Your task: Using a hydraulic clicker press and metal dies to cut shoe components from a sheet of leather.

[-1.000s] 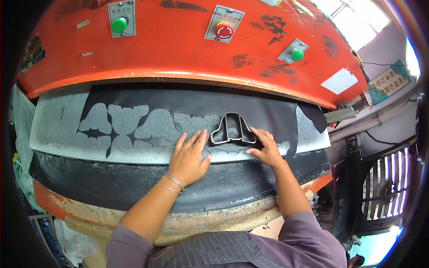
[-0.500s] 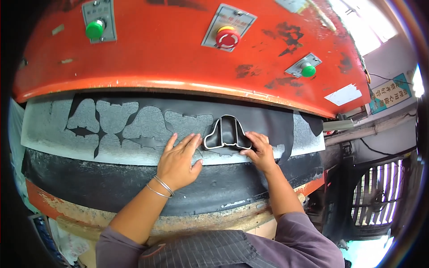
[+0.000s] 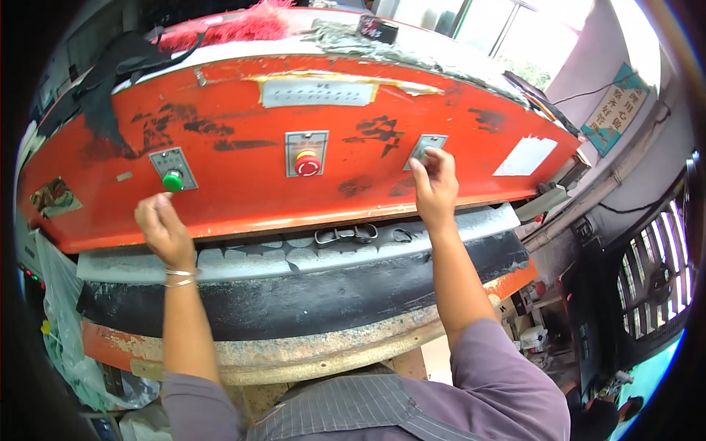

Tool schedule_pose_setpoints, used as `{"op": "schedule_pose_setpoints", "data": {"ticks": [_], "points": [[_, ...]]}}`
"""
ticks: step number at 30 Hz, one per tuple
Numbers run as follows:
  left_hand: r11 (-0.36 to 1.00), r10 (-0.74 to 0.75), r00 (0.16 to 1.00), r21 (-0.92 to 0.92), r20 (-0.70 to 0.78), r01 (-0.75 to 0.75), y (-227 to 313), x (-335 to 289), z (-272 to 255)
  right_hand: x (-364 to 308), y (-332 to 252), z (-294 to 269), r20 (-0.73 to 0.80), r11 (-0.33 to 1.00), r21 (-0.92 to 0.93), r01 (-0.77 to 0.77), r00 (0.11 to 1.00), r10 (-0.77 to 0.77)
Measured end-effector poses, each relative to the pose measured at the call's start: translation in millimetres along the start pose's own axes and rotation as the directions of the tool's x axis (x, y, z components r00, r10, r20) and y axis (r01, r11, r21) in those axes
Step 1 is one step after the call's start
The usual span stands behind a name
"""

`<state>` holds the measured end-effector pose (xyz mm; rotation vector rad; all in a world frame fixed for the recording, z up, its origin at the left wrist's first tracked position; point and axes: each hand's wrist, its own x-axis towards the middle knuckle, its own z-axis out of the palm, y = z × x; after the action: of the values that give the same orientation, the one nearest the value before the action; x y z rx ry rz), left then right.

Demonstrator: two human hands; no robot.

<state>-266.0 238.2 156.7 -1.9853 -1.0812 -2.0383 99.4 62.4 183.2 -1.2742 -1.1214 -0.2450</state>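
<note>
Raised to the front of an orange-red machine (image 3: pixel 243 165), my left hand (image 3: pixel 166 231) has its fingers curled in, just below the left green push button (image 3: pixel 173 181). My right hand (image 3: pixel 437 189) is up at the right button plate (image 3: pixel 434 140), fingers bent and thumb pointing up, covering most of its green button. Neither hand shows anything held. Under the machine's lower edge a metal cutting die (image 3: pixel 366 234) rests on dark sheet material with cut-out shapes, on a pale board (image 3: pixel 118 266). The die's far part is partly hidden by the machine.
A red and yellow stop button (image 3: pixel 307 165) sits between the green ones. In front of the board runs a black padded ledge (image 3: pixel 309 309) with a worn front edge. Red fluffy material (image 3: pixel 235 28) and a dark roll (image 3: pixel 378 29) lie on top of the machine.
Both hands have left the sheet and the die and risen to the green buttons, the left hand moving leftward. The view has tilted up, showing more of the machine's top.
</note>
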Motion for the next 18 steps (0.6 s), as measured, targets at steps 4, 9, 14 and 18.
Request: {"op": "schedule_pose_setpoints", "data": {"ticks": [4,9,14,18], "points": [[0.936,-0.226,0.876,-0.152,0.426,0.316,-20.4,35.7,-20.8,5.6,-4.1,5.5,0.017,0.993,0.046,-0.113,0.994,0.112],[0.892,-0.243,0.708,-0.134,0.662,0.432,35.1,-24.8,-52.9,-73.6,-28.2,-19.5,0.325,0.913,-0.085,-0.399,0.855,0.404],[0.926,-0.029,0.276,-0.078,0.961,0.37,94.2,-134.2,-111.8,-184.3,-89.0,-7.2,0.954,0.991,-0.12,0.055,0.282,0.1],[0.963,0.01,0.407,-0.119,0.913,0.242,117.9,-168.4,-125.9,-243.3,-101.2,10.8,0.911,0.934,-0.195,0.3,0.407,0.059]]}}
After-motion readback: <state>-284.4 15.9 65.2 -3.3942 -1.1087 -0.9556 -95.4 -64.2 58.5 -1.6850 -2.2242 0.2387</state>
